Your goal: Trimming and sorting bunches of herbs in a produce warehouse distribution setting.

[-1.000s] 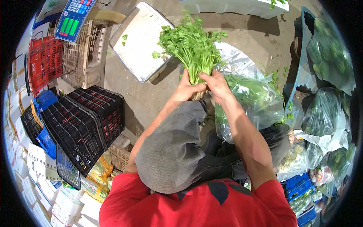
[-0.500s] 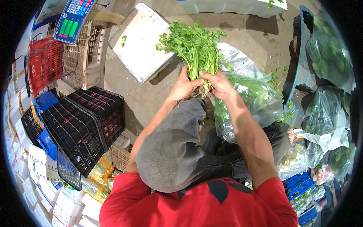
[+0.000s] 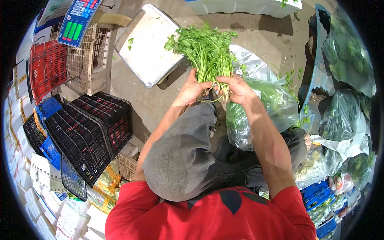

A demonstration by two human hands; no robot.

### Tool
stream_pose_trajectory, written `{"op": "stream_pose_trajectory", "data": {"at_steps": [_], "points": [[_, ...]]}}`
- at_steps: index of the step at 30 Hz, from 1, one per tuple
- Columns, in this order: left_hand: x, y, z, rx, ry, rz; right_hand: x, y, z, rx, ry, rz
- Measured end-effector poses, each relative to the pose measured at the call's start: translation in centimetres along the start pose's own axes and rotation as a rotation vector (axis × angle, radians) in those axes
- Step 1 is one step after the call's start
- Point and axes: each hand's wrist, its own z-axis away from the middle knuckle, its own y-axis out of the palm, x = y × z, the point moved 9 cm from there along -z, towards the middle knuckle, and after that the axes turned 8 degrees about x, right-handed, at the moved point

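Observation:
A thick bunch of coriander points away from me, its leaves at the far end and pale stems and roots toward my knee. My left hand is closed around the left side of the stems. On the other side, my right hand grips the stem ends, thumb across the top. One loose stalk loops out below the thumbs near the roots. The leaf tips overlap the right edge of a white scale platform. Beside my right forearm lies a clear plastic bag filled with greens.
Black crates stand at left, with a red basket and a beige crate beyond them. A blue scale display hangs at the upper left. More bagged greens lie at right. A white foam box sits at the far edge.
My right hand has moved slightly right and down, and the stems are spread wider between my thumbs. A looping stalk now shows near the roots.

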Motion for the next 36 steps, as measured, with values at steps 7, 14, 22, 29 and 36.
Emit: {"op": "stream_pose_trajectory", "data": {"at_steps": [7, 14, 22, 29, 36], "points": [[-1.0, 0.0, 0.3, 0.013, 0.106, -0.245, 1.0, 1.0, 0.7, -0.102, 0.042, 0.165], [-13.2, -6.1, 8.3, -0.121, 0.303, -0.499, 11.9, -5.0, 4.9, -0.465, -0.193, 0.72], [-28.1, -11.7, 19.2, -0.432, 0.51, -0.86, 20.8, -4.0, 9.0, -0.548, -0.371, 0.848], [-28.7, -17.3, 15.6, -0.347, 0.564, -0.145, 18.2, -6.1, 10.2, -0.396, -0.34, 0.387], [-13.8, -17.2, 6.6, -0.983, 0.468, -0.919, 7.5, -3.3, 8.5, -0.207, -0.194, 0.061]]}}
